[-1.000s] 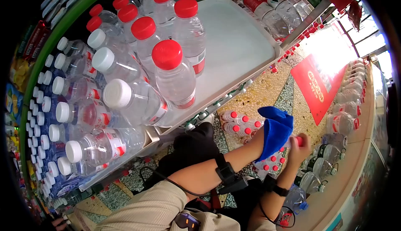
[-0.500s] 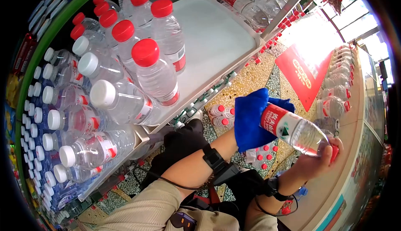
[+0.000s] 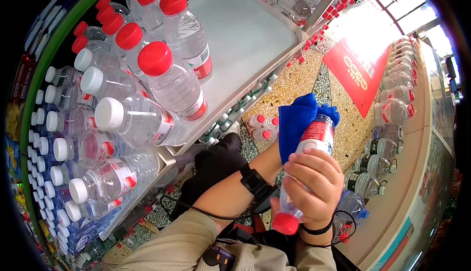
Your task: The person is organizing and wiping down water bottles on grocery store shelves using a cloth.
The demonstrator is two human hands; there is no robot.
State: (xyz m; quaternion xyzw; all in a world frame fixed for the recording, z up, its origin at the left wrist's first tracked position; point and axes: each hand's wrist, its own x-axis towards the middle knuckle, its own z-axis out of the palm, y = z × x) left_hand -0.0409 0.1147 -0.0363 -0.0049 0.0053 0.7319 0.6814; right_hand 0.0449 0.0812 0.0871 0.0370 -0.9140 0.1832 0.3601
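**As the bottle turns cap-down**

Fingers curled round the water bottle (image 3: 316,136), the right hand (image 3: 314,185) now holds it at lower centre, red cap (image 3: 286,223) lowest, no longer out right. The blue cloth (image 3: 296,124) wraps its top. The left hand is hidden, so its grip cannot be told.

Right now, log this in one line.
right hand: grips bottle near red cap | blue cloth: against bottle's far end | left hand: behind cloth

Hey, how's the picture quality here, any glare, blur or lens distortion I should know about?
Head view: strong fisheye, the green shelf edge bows and the corners go black; sunlight blows out the floor top right; the water bottle in the right hand and the blue cloth look sharp, little motion blur.
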